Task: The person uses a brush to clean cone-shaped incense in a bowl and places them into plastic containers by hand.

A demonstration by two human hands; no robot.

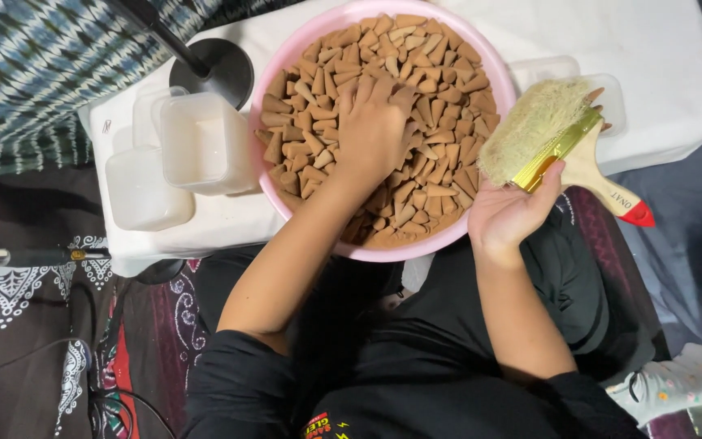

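Digging my left hand [374, 122], fingers curled, into cones [448, 122] in the bowl [286, 57]; my right hand [513, 207], just right, grips a brush [546, 130].

Upper left of frame: blue-and-white tie-dyed cloth [34, 73]. Just right of it, a black round stand base [214, 71] with a dark pole rising toward the top edge. Left centre: clear plastic tubs [197, 142], stacked and clustered on a white board [676, 65] that runs across to the upper right. One more tub [611, 102] at right centre, partly hidden. Lower left: dark patterned mat [18, 325] with white motifs, thin black cable [83, 358] trailing over it. Lower right corner: a speckled white sock [676, 382].
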